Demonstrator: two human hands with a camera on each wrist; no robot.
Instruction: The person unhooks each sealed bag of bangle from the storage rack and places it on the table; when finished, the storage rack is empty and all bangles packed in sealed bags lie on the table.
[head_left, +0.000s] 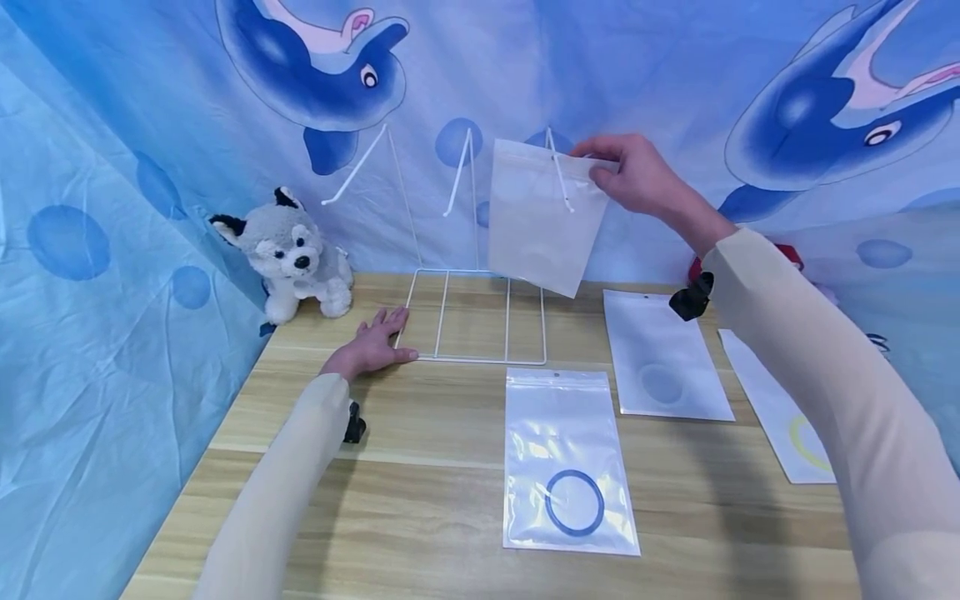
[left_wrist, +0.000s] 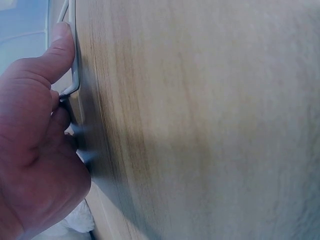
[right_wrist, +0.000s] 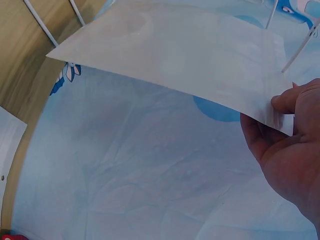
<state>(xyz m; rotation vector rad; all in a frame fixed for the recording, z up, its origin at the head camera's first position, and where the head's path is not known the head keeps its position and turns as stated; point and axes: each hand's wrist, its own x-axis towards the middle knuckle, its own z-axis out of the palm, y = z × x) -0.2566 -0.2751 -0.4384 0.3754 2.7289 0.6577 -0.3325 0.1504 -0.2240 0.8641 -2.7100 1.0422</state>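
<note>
My right hand point(head_left: 637, 177) pinches the top corner of a white zip bag point(head_left: 543, 221), between thumb and fingers in the right wrist view. The bag hangs tilted at the rightmost hook point(head_left: 561, 179) of a white wire display rack point(head_left: 480, 360). The hook's front part shows before the bag; whether it passes through the bag's hole I cannot tell. A faint ring shape point(right_wrist: 137, 25) shows through the bag. My left hand point(head_left: 372, 343) rests with spread fingers on the rack's left front base corner, its thumb point(left_wrist: 62, 45) along the wire.
On the wooden table lie a zip bag with a dark blue ring point(head_left: 576, 433), a bag with a pale ring point(head_left: 663, 358) and one with a yellow ring point(head_left: 776, 412). A plush husky point(head_left: 296, 258) sits left of the rack. Blue dolphin-print cloth point(head_left: 112, 167) hangs behind.
</note>
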